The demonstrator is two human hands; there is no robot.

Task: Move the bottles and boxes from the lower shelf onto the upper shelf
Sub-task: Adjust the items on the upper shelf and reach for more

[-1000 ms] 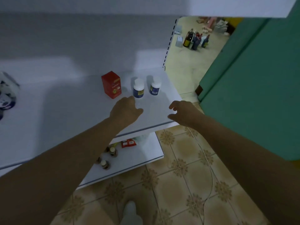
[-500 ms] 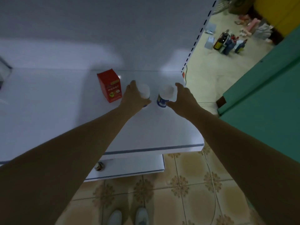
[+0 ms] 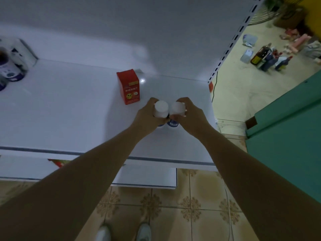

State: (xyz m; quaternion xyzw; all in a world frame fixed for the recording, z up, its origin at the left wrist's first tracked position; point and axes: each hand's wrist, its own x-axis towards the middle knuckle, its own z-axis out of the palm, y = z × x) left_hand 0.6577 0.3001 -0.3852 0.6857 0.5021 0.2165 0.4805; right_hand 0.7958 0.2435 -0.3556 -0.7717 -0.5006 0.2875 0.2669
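Your left grip [image 3: 148, 116] holds the left bottle [image 3: 161, 109], your right grip [image 3: 191, 113] the right bottle [image 3: 177, 108] — side by side, near the red box [image 3: 129, 87] on the upper shelf [image 3: 69, 110].

Lower shelf [image 3: 144, 178] mostly hidden beneath upper shelf [image 3: 69, 110]

No print reads clearly. Red box [image 3: 129, 87], at 11 o'clock of the white-capped bottles [image 3: 161, 109]: yellow strip, one line of white characters, yellow cartoon face below; all too blurred to read. Bottles' blue labels mostly hidden. Cans [image 3: 10, 70] far off at 9 o'clock: purple labels, print illegible.
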